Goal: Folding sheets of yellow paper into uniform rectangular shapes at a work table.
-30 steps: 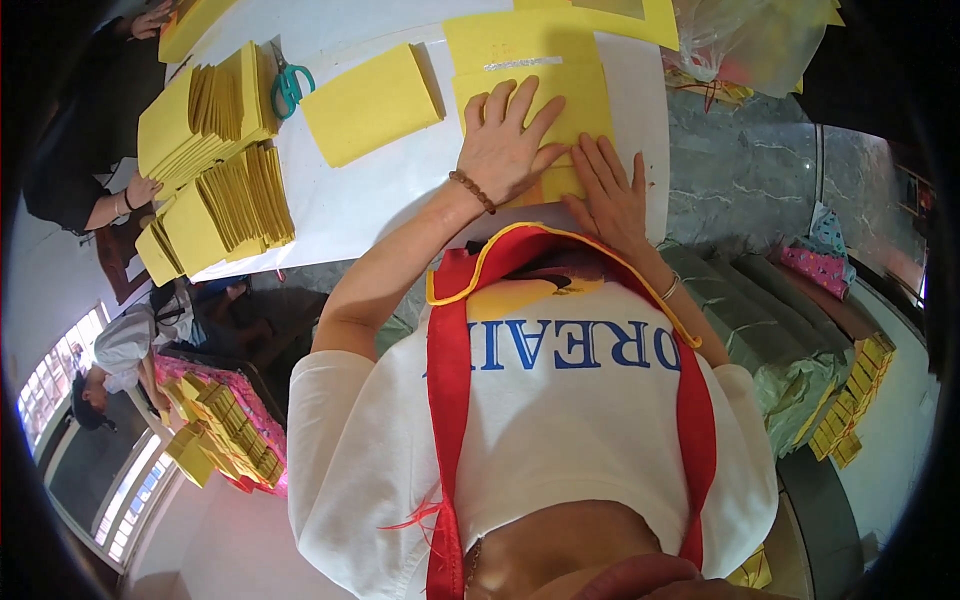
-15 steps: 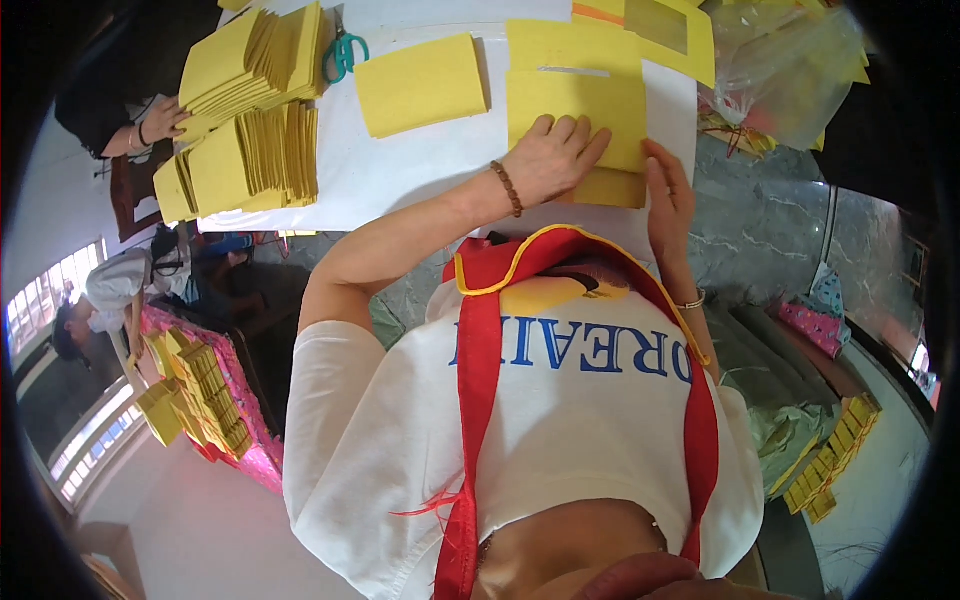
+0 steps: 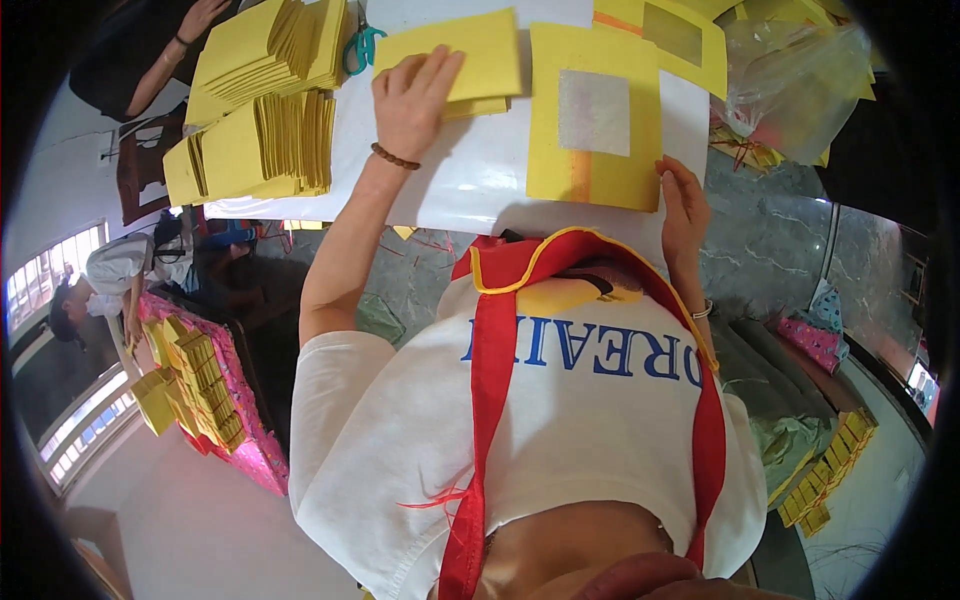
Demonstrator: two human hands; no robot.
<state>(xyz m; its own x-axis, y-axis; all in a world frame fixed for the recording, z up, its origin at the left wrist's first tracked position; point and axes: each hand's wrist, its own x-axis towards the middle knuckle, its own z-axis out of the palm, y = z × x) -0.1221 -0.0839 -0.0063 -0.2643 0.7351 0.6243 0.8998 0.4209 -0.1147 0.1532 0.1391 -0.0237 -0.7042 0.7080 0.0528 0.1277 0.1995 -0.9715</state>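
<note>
My left hand [image 3: 412, 105], with a beaded bracelet at its wrist, grips a folded sheet of yellow joss paper [image 3: 490, 55]. That sheet covers most of another folded yellow piece [image 3: 475, 108] on the white table [image 3: 430, 190]. Its thumb is hidden. Nearer to me on the right lies a flat sheet of joss paper [image 3: 643, 100] with a silvery square and an orange stripe. My right hand [image 3: 685, 205] is at this sheet's near right edge, fingers stretched out and touching it, with nothing grasped.
Thick stacks of folded yellow paper [image 3: 235, 155] stand on the table's left, with teal-handled scissors [image 3: 362, 48] beside them. Further joss paper [image 3: 710, 55] and a clear plastic bag [image 3: 800, 85] are at the far right. Another person's arm [image 3: 160, 75] reaches in at far left.
My left hand has moved left from the right-hand pile to the folded piece, taking a folded sheet along. The flat sheet's silvery square now shows. My right hand has hardly moved.
</note>
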